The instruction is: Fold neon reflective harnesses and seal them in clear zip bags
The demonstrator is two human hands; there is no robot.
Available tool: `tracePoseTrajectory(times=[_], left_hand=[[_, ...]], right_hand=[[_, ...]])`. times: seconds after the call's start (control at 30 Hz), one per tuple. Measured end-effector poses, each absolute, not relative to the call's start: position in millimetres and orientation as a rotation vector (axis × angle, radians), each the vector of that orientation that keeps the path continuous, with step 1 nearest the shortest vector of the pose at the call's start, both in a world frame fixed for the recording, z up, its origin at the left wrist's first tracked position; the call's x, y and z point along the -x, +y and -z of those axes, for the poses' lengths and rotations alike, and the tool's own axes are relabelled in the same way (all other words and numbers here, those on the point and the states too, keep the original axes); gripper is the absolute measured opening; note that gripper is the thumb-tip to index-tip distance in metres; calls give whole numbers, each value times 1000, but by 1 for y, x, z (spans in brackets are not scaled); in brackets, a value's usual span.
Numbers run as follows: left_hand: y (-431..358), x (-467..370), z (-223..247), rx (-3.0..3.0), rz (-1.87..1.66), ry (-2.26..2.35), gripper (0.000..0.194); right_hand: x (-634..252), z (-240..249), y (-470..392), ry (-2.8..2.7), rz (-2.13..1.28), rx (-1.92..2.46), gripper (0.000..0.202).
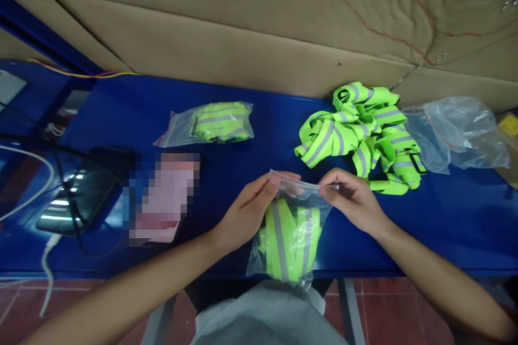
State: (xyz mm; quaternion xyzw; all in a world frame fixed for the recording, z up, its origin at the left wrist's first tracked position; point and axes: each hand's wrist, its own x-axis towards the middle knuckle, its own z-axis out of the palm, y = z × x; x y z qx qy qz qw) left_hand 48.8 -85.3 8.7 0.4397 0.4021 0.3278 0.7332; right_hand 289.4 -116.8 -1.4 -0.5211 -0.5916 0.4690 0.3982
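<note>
A clear zip bag (254,259) with a folded neon-yellow reflective strap (287,240) inside hangs at the table's front edge, its top edge uppermost. My left hand (251,210) pinches the bag's top left corner between thumb and fingers. At the top right corner, my right hand (356,199) grips the same edge. Whether the seal is fully closed I cannot tell. Just beyond my right hand lies a loose pile of reflective straps (364,135) with grey stripes and a black buckle.
Farther back lies another bagged strap (222,121). Several clear bags (461,135) are at the right. A phone with a blurred screen (165,194), a dark glossy device (81,194) and cables occupy the left. A brown-covered panel (226,48) rises behind the blue table (457,226).
</note>
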Motion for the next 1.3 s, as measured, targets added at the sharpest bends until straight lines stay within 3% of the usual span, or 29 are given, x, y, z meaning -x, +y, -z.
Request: tracePoseTrajectory(times=[0.9, 1.3], left_hand=[[-85, -49, -2, -1185, -700, 788, 32], [-90, -50, -1, -1259, -648, 749, 37]], right_hand=[[-284, -1, -119, -1672, -1006, 1324, 6], [-280, -5, -119, -1828, -869, 1261, 9]])
